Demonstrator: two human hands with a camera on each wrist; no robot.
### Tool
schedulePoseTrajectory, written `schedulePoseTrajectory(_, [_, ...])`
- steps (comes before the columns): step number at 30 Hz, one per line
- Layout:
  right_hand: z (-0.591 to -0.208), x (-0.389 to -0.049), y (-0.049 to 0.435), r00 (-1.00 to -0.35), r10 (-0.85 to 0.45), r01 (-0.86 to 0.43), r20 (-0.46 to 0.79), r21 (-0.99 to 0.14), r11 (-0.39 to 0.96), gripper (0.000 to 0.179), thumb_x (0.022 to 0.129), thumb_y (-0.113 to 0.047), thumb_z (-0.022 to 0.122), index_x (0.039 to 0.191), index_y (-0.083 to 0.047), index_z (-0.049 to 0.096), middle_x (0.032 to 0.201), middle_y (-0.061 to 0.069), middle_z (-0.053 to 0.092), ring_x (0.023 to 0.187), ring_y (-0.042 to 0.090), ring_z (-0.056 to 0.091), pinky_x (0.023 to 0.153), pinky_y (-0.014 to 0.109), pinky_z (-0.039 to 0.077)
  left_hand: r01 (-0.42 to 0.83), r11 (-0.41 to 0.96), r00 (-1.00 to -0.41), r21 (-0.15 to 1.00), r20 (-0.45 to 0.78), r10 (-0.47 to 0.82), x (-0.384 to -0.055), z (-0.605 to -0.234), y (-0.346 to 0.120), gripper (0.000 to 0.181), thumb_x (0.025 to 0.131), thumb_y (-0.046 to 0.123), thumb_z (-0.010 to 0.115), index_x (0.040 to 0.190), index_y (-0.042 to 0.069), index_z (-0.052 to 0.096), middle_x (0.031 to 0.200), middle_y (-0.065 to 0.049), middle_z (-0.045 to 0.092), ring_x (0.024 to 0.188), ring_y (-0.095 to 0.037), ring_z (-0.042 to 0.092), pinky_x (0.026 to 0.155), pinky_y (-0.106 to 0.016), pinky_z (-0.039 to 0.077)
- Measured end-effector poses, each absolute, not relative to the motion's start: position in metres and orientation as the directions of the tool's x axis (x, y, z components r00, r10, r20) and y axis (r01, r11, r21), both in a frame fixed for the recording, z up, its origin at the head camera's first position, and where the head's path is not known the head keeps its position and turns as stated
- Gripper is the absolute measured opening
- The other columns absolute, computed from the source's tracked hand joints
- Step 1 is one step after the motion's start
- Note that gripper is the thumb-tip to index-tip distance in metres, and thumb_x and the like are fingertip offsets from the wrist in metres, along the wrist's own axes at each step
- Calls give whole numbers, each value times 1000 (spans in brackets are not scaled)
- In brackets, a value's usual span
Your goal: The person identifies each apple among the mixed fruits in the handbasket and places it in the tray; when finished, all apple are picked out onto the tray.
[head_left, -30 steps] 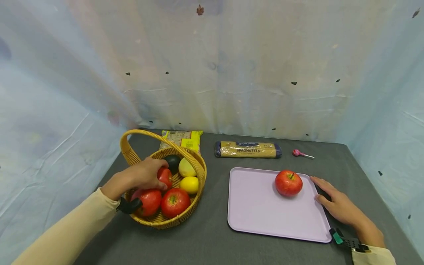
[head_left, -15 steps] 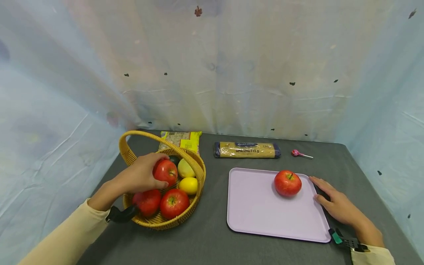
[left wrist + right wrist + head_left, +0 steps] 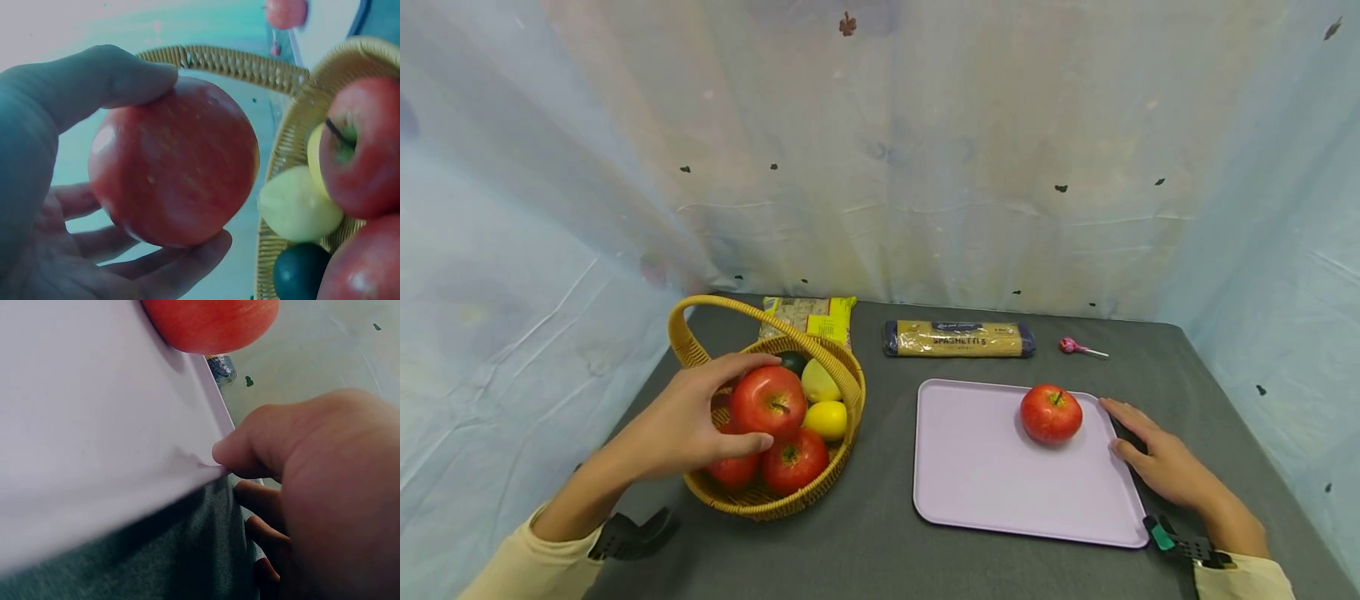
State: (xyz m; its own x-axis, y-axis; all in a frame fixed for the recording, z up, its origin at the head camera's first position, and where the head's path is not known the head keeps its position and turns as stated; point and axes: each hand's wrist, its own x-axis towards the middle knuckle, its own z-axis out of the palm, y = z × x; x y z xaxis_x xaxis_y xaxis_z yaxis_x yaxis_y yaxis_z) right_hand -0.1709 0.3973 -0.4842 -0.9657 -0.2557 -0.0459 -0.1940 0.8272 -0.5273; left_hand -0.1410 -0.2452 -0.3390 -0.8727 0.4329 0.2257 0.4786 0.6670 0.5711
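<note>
My left hand grips a red apple, thumb on one side and fingers on the other. In the left wrist view that apple is held up, apart from the fruit beside it. The yellow wicker basket with a tall handle sits below it. Inside are two more red apples, a yellow lemon, a pale green fruit and a dark green one, partly hidden. My right hand rests at the right edge of a lilac tray, thumb touching the rim. Another red apple lies on the tray.
A yellow packet lies behind the basket. At the back lie a spaghetti pack and a pink lollipop. A patterned curtain closes off the back and sides of the grey-covered table.
My left hand has taken hold of an apple in the basket, then lifted it up and back towards me. The right hand and tray have stayed put.
</note>
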Motion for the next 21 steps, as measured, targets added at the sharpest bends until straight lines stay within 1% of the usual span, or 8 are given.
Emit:
schedulePoseTrajectory(4, [-484, -171, 397, -966, -252, -188, -51, -527, 829, 69, 110, -23, 63, 171, -9, 34, 167, 38, 37, 148, 67, 37, 107, 90, 34, 492, 582, -852, 648, 220, 475, -131, -338, -242, 75, 84, 33, 98, 149, 24, 63, 131, 4, 73, 108, -11, 71, 87, -30, 64])
schedulePoseTrajectory(8, [-484, -171, 398, -967, -249, -182, -56, -533, 826, 69, 110, -23, 64, 171, -9, 34, 167, 38, 36, 148, 67, 35, 107, 90, 33, 521, 489, -802, 700, 205, 561, -124, -338, -235, 76, 84, 30, 98, 150, 28, 62, 132, 7, 72, 110, -12, 70, 85, -31, 65])
schedulePoseTrajectory(11, [-484, -171, 398, -967, -249, -181, -59, -531, 828, 69, 111, -23, 63, 171, -9, 34, 167, 38, 36, 148, 67, 35, 106, 90, 33, 539, 452, -762, 711, 183, 621, -120, -338, -227, 75, 84, 32, 97, 150, 32, 61, 133, 10, 71, 112, -12, 69, 83, -32, 65])
schedulePoseTrajectory(15, [-485, -172, 398, -966, -250, -183, -58, -528, 829, 69, 110, -23, 63, 171, -9, 34, 167, 38, 37, 148, 67, 36, 107, 90, 33, 580, 426, -711, 694, 177, 681, -118, -337, -210, 76, 85, 38, 96, 152, 33, 61, 135, 14, 71, 116, -11, 67, 87, -33, 64])
schedulePoseTrajectory(18, [-485, -172, 398, -966, -250, -182, -58, -531, 828, 69, 110, -23, 64, 171, -9, 35, 167, 38, 37, 148, 67, 36, 107, 90, 33, 596, 402, -683, 695, 176, 709, -118, -336, -194, 79, 85, 41, 95, 155, 36, 59, 138, 17, 70, 119, -10, 65, 91, -33, 63])
schedulePoseTrajectory(21, [-485, -172, 398, -967, -245, -175, -62, -537, 825, 69, 110, -23, 64, 171, -10, 34, 168, 37, 36, 150, 67, 33, 107, 90, 32, 577, 365, -665, 731, 162, 729, -119, -336, -174, 79, 85, 40, 95, 155, 39, 58, 139, 18, 69, 119, -9, 65, 94, -33, 63])
